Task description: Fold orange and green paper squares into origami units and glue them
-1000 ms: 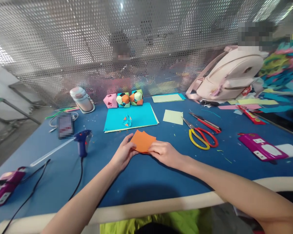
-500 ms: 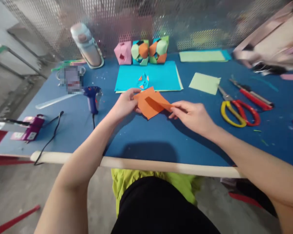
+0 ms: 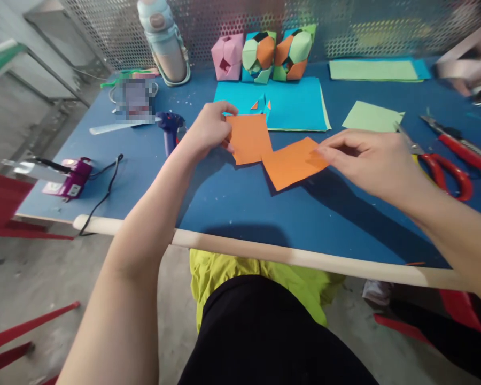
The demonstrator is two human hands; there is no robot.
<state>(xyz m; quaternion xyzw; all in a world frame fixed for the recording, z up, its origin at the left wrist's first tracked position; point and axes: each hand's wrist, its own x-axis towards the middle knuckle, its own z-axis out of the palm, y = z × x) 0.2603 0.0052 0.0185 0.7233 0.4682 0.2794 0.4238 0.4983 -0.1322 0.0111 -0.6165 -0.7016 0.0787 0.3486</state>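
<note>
Right hand (image 3: 372, 160), its thumb and fingertips closed together in a pinch, has hold of the 3 o'clock edge of a flat, four-sided orange paper sheet (image 3: 292, 164), taking 12 o'clock as the far side of the blue tabletop (image 3: 208, 203). That sheet lies at 9 o'clock from the right hand, the nearer of the two, and looks longer along a slanting line from 8 to 2 o'clock; a dark shadow shows along its near edge. At 10 o'clock from it sits a second orange paper square (image 3: 249, 139), set straighter, and the two appear to meet or slightly overlap at one corner. Left hand (image 3: 207, 127) is half curled, at the 9 o'clock edge of this square; whether it grips or merely touches, I cannot tell. Beyond, at 1 o'clock from that square, lies a stack of bright blue paper (image 3: 300, 107). A pale green paper square (image 3: 371, 116) lies at 12 o'clock from the right hand, with red-handled metal scissors (image 3: 464, 175) at 3 o'clock.
</note>
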